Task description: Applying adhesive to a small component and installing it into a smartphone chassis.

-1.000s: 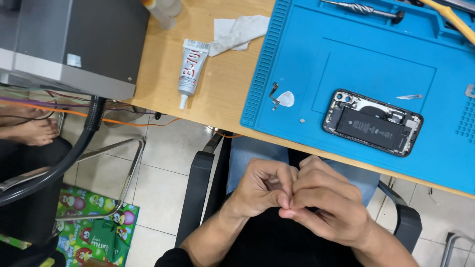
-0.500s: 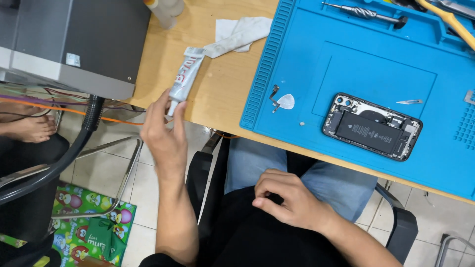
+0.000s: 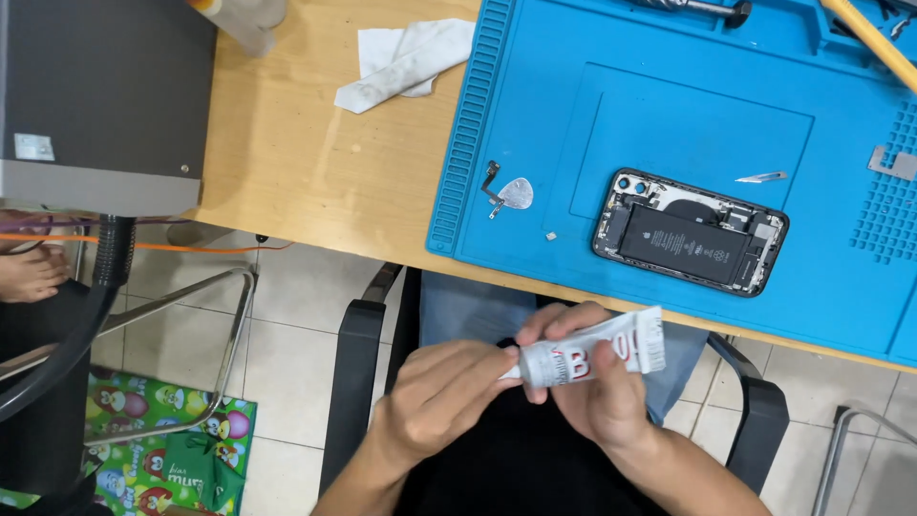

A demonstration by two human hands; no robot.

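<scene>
A white glue tube (image 3: 594,355) sits low in the view, at about 5 o'clock from the middle, above the person's lap. The right hand (image 3: 597,387) is wrapped around the tube's body and grips it. The left hand (image 3: 449,397) is at 9 o'clock from the tube, and its fingertips pinch the tube's small end, where the cap is. I cannot tell if the cap is on or off.

At 12 o'clock from the tube, the wooden table (image 3: 306,162) holds a blue work mat (image 3: 688,115). An opened phone (image 3: 690,232) with no back lies on the mat, at 1 o'clock from the tube. A small silver pick (image 3: 516,193) rests near the mat's left edge, at 11 o'clock. A crumpled white wipe (image 3: 406,59) lies on the bare wood further up. A grey box (image 3: 100,96) sits at 10 o'clock, on the table's left end. A black chair arm (image 3: 349,382) is just beside the left hand.
</scene>
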